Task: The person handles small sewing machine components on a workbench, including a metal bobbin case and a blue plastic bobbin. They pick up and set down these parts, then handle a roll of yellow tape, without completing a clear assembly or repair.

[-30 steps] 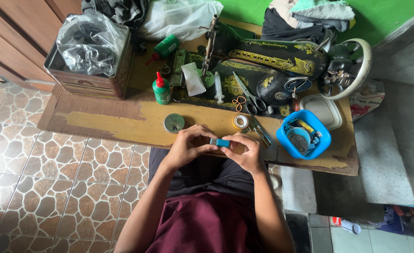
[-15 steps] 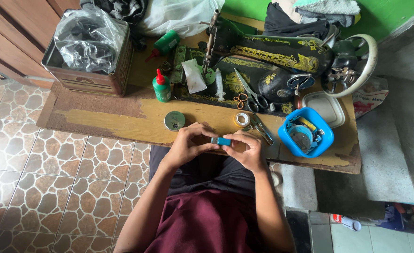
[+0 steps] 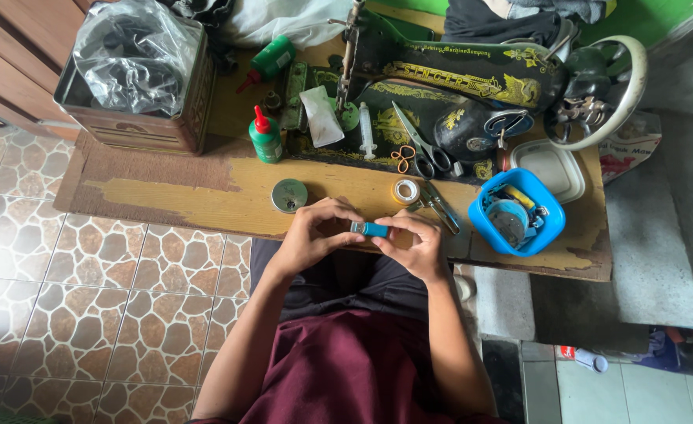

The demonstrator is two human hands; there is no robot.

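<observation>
both hands [image 3: 366, 235] pinching blue lighter [image 3: 372, 229], fingers closed

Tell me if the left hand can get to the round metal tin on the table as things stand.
Probably yes. The round metal tin lies just beyond the left hand, with bare table between; but that hand is busy holding the small blue object.

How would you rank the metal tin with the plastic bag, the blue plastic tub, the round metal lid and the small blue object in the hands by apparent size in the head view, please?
1. Metal tin
2. Blue plastic tub
3. Round metal lid
4. Small blue object, partly covered by the left hand and right hand, so its full size is unsure; it may match the lid.
</observation>
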